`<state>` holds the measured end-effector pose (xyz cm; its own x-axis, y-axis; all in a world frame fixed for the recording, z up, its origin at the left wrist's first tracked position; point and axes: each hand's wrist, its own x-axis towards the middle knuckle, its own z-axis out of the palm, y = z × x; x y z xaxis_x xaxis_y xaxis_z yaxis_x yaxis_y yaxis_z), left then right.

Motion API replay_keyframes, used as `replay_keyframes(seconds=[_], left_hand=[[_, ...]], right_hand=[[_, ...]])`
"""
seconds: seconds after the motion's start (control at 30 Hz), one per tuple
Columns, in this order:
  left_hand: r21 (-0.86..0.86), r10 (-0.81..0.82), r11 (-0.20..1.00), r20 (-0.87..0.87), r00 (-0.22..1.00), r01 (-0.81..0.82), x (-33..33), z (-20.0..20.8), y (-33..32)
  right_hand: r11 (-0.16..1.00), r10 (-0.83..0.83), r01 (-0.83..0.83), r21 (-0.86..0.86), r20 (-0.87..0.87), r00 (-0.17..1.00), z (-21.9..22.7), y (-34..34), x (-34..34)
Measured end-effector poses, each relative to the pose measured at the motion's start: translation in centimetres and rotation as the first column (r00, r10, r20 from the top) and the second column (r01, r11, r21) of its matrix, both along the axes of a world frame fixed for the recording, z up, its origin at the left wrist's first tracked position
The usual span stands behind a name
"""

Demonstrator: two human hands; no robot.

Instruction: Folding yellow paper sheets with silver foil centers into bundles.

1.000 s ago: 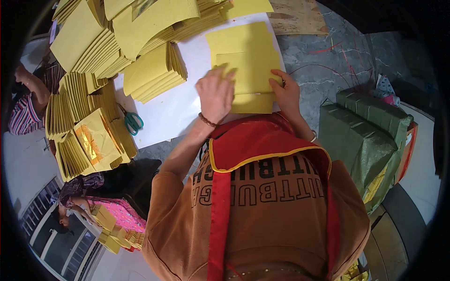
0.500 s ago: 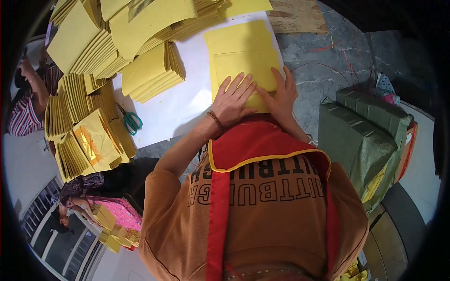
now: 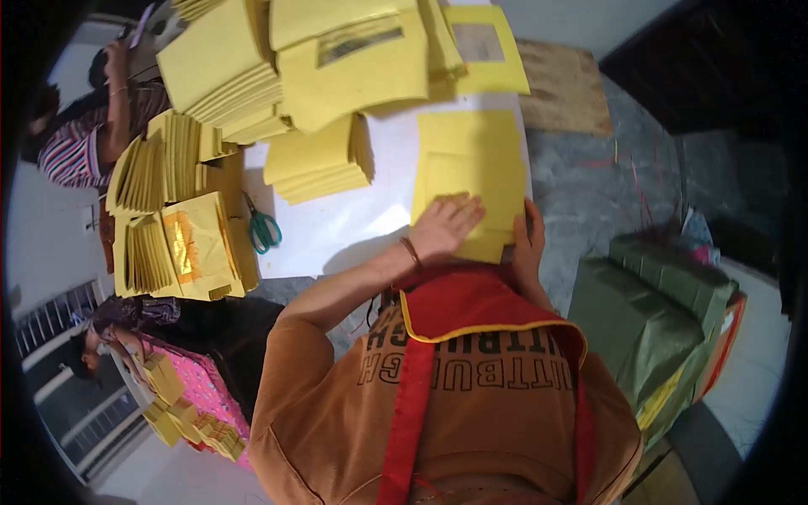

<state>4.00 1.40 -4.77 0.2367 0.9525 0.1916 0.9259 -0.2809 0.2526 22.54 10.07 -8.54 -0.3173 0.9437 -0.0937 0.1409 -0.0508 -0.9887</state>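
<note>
A folded sheet of yellow paper [image 3: 471, 181] lies near the right edge of the white table, a flap turned over its lower part. My left hand [image 3: 448, 227] rests flat on the flap, fingers stretched out together. At the sheet's lower right edge is my right hand [image 3: 528, 244], fingers extended along the side and nothing visibly gripped. Left of the sheet sits a stack of folded yellow paper [image 3: 318, 160]. Teal-handled scissors [image 3: 264, 231] lie at the table's left side.
Tall piles of folded yellow paper [image 3: 353, 71] fill the back, with more bundles [image 3: 168, 164] at left. Green wrapped packages [image 3: 631, 316] stand on the floor at right, and a wooden board [image 3: 562, 88] lies behind. Two other people [image 3: 80, 156] are at far left.
The view has tilted, so the table appears lower and further right. My left hand has shifted over the flap with its fingers closer together; my right hand has moved to the sheet's side edge.
</note>
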Motion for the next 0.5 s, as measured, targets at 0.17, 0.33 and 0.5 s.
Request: replay_keyframes(seconds=[0.17,0.33,0.5], left_hand=[[0.170,0.001,0.985,-0.134,0.991,0.022,1.4,1.0,1.2],[0.197,0.070,0.980,-0.203,0.977,-0.030,2.0,0.7,2.2],[0.169,-0.071,0.980,-0.209,0.975,0.107,1.1,1.1,3.0]], right_hand=[[0.996,0.008,-0.014,-0.088,-0.059,0.998,0.3,0.0,0.7],[0.994,0.048,-0.054,-0.099,-0.064,0.997,1.8,0.4,0.4],[0.989,0.066,-0.075,-0.124,-0.076,0.995,1.5,0.7,0.5]])
